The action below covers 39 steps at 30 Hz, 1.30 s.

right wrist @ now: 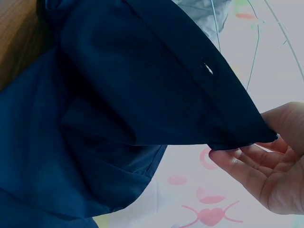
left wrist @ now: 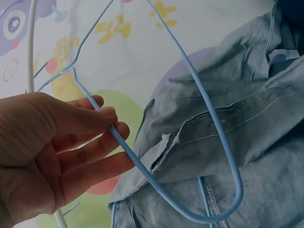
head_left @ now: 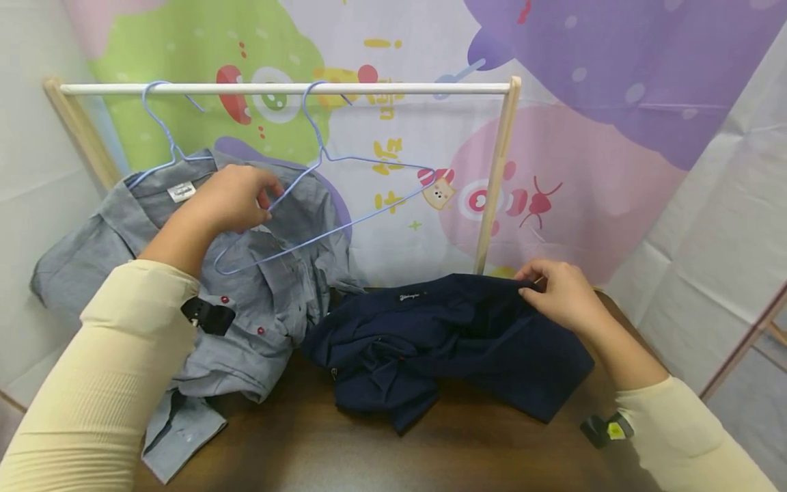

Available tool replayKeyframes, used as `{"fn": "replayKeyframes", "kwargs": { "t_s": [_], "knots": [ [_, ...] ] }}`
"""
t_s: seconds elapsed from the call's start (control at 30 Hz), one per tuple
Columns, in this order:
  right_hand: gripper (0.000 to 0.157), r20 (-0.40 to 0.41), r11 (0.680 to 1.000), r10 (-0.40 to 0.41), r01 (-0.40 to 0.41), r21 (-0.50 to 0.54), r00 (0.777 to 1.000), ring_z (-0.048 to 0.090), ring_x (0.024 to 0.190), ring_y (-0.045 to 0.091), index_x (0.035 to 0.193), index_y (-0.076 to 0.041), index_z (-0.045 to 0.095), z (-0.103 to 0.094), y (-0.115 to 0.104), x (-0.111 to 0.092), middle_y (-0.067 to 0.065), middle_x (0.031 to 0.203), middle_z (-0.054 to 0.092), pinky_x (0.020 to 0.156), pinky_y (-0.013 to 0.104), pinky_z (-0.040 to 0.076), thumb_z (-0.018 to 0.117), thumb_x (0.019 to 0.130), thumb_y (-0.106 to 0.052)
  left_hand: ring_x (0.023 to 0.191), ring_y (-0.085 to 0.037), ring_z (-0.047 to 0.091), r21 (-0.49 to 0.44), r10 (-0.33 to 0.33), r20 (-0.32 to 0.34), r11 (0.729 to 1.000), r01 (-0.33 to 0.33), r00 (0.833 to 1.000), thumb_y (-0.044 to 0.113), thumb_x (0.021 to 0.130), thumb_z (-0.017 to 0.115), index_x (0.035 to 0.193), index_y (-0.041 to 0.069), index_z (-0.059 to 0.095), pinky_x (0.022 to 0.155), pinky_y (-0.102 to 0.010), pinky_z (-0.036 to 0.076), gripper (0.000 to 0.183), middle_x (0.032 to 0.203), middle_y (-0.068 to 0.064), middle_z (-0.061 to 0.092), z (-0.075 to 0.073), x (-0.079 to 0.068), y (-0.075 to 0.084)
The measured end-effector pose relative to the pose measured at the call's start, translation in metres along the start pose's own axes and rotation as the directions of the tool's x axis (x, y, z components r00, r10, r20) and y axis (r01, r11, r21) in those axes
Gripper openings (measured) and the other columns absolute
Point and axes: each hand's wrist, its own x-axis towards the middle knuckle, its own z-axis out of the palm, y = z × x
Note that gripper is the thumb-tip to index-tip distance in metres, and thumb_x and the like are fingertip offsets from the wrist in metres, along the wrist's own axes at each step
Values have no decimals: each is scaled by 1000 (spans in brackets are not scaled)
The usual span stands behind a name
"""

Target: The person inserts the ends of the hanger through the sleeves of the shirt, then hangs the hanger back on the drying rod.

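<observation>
My left hand (head_left: 236, 198) pinches one arm of a light blue wire hanger (head_left: 375, 160) between thumb and fingers. The hanger's hook is over the rack's white rail, and its frame is bare and tilted. In the left wrist view, the thumb and forefinger of my left hand (left wrist: 71, 142) press on the hanger's wire (left wrist: 209, 107). With thumb and fingertips, my right hand (head_left: 565, 294) grips an upper edge of a navy shirt (head_left: 492, 335), partly lifted and crumpled over the table. The right wrist view has a corner of the navy shirt (right wrist: 142, 80) pinched by my right hand (right wrist: 270, 161).
A grey shirt (head_left: 240, 348) with red buttons hangs on a second blue hanger (head_left: 162, 126) at left, one sleeve on the brown table (head_left: 295, 451). The wooden-ended rack's white rail (head_left: 246, 89) spans behind. A cartoon-printed curtain (head_left: 424, 41) covers the back.
</observation>
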Motion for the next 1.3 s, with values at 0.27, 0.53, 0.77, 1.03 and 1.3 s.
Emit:
{"fn": "replayKeyframes", "kwargs": {
  "t_s": [0.27, 0.53, 0.77, 1.03, 1.3],
  "knots": [
    [15, 7, 1000, -10, 10, -4, 1000, 62, 81, 31, 99, -2, 69, 1, 2, 0, 15, 91, 69, 76, 49, 48, 70, 84, -5, 84, -36, 60, -1, 53, -70, 999, -53, 996, -4, 78, 65, 109, -3, 63, 78, -53, 45, 31, 85, -15, 66, -4, 0, -1],
    [14, 15, 1000, -7, 7, 4, 1000, 61, 80, 29, 98, -3, 70, 2, 3, -1, 14, 90, 69, 75, 48, 48, 69, 84, -4, 92, -38, 61, -25, 59, -103, 998, -62, 993, -6, 78, 64, 108, -1, 62, 80, -51, 45, 30, 92, -17, 68, -7, -3, 2],
    [13, 14, 1000, -20, 20, 4, 1000, 61, 80, 30, 98, -3, 69, 4, 5, -3, 14, 91, 69, 75, 50, 49, 69, 84, -3, 94, -37, 61, -47, 69, -96, 996, -73, 993, -7, 80, 64, 108, 2, 62, 81, -52, 44, 29, 93, -14, 69, -3, -10, 3],
    [13, 9, 1000, -19, 19, 17, 1000, 61, 80, 29, 97, -2, 69, 6, 7, -4, 13, 91, 69, 76, 50, 49, 70, 84, -3, 92, -35, 62, -59, 120, -80, 990, -125, 990, -7, 79, 67, 103, 4, 63, 81, -51, 45, 27, 89, -10, 70, 5, -16, 2],
    [13, 2, 999, -21, 21, 27, 1000, 61, 80, 29, 96, -2, 70, 7, 9, -6, 13, 90, 69, 76, 49, 49, 70, 84, -3, 82, -26, 63, -45, 153, -89, 986, -158, 984, -10, 79, 66, 100, 6, 65, 74, -45, 46, 27, 85, -3, 69, 14, -31, 5]
  ]
}}
